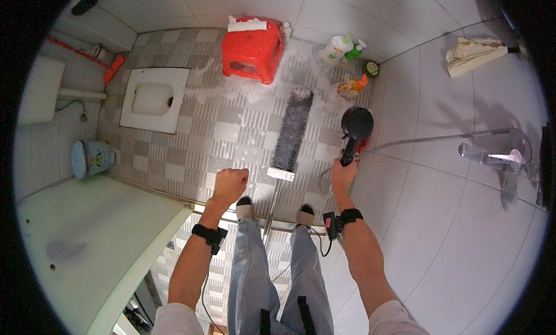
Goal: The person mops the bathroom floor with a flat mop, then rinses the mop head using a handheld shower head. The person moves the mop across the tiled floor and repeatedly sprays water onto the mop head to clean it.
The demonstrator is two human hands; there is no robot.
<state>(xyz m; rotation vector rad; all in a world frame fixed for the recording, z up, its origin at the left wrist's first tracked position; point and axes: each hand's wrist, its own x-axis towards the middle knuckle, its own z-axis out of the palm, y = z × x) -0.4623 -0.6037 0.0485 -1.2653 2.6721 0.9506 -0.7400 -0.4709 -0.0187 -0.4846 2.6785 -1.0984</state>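
My right hand point(344, 175) is closed around the handle of a black shower head point(357, 124), near the right wall. A grey hose runs from the handle area to a chrome wall faucet point(499, 158). My left hand point(230, 185) is held over the tiled floor with its fingers curled; no object shows in it. Between the hands lies a brush or mop with a long dark head point(293, 130), a white end piece and a metal pole point(272, 209) that runs back between my legs. Wet foam spreads over the floor point(217, 148) ahead.
A red plastic stool point(252, 52) with a white roll on it stands at the far wall. Several bottles, one a white pump bottle point(337, 48), stand in the far right corner. A squat toilet point(153, 99), a bin point(92, 158) and a red squeegee point(114, 70) are at left.
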